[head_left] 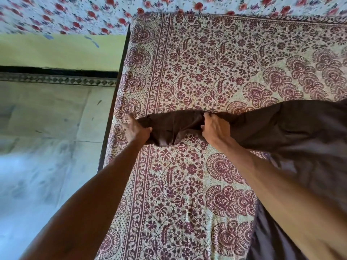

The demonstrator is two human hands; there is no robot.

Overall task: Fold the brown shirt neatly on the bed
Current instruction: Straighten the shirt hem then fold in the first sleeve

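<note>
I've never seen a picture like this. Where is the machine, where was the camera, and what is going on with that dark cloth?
There is no machine here. These are a person's two bare arms, and the single picture comes from a wide-angle camera worn on the person's head, looking forward and down. That is why the arms seem to reach out from the bottom edge.

The surface is a bed covered by a printed bedspread in cream and maroon. On it lies the brown shirt, mostly at the right. One sleeve stretches out toward the bed's left edge. The left hand grips the sleeve's end, and the right hand grips it nearer the shirt's body. To the left you see the floor.
</note>
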